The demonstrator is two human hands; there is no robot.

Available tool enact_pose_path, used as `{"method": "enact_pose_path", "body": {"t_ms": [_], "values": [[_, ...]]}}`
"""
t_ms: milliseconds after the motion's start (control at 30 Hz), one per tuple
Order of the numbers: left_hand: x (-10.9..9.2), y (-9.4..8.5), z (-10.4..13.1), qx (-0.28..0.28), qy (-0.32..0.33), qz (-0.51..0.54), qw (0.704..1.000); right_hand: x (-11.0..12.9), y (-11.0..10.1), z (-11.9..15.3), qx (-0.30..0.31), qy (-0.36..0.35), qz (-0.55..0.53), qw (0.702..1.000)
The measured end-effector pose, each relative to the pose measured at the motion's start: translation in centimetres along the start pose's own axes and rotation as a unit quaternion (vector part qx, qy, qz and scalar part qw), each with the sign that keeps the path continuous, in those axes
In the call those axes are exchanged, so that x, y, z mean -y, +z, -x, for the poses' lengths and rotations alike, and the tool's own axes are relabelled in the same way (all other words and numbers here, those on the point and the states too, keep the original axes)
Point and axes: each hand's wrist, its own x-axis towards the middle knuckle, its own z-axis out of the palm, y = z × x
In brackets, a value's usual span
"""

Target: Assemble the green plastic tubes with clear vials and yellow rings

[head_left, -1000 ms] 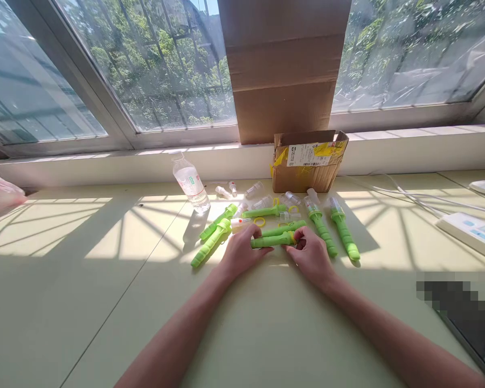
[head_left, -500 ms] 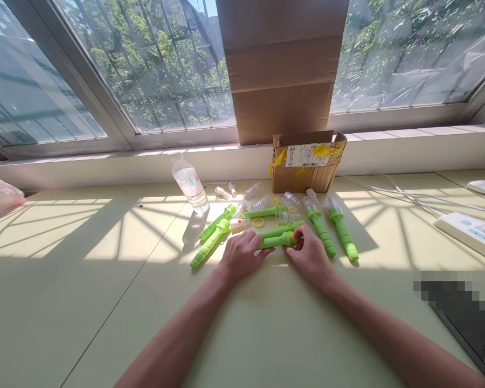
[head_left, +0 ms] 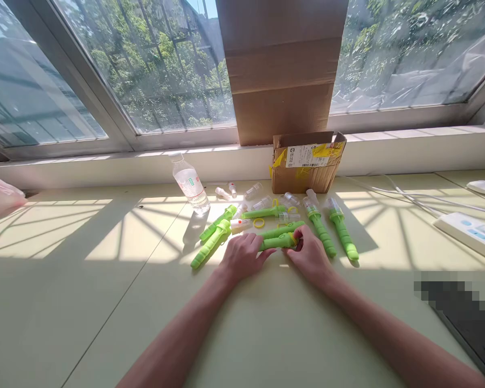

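My left hand (head_left: 242, 256) is closed round the left end of a green ribbed plastic handle (head_left: 275, 243), which lies nearly level just above the table. At its other end, the fingers of my right hand (head_left: 310, 255) pinch a yellow ring (head_left: 293, 239) around the handle's neck; the fingertips partly hide it. Right behind lies another green handle (head_left: 283, 230). A white piece with a red dot (head_left: 240, 226) rests beyond my left hand, near a loose yellow ring (head_left: 258, 222). To the right, two green handles with clear caps (head_left: 320, 226) (head_left: 343, 229) lie side by side.
Two more green handles (head_left: 210, 243) lie at the left, near a clear water bottle (head_left: 191, 186). Clear caps (head_left: 253, 190) are scattered behind. A cardboard box (head_left: 303, 175) stands at the wall. A power strip (head_left: 469, 231) with cables and a dark pixelated object (head_left: 456, 312) are on the right.
Both hands stay on the same handle in nearly the same pose. My left hand has shifted very slightly; the things on the table have not visibly moved.
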Motion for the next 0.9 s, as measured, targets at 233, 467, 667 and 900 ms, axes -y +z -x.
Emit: {"method": "enact_pose_path", "body": {"t_ms": [233,467,667,900], "values": [[0.04,0.09,0.01,0.019,-0.022,0.016,0.999,0.02,0.08,-0.14,0.000,-0.001,0.001,1.000],[0.13,0.27,-0.03,0.044,-0.058,0.043,0.996,-0.16,0.35,-0.04,0.000,-0.003,-0.009,1.000],[0.29,-0.13,-0.41,0.072,-0.137,0.091,0.984,-0.31,0.52,0.07,0.005,-0.029,0.011,1.000],[0.43,-0.10,-0.37,0.091,-0.149,0.128,0.976,-0.35,0.55,0.16,-0.005,-0.034,-0.016,0.999]]}}
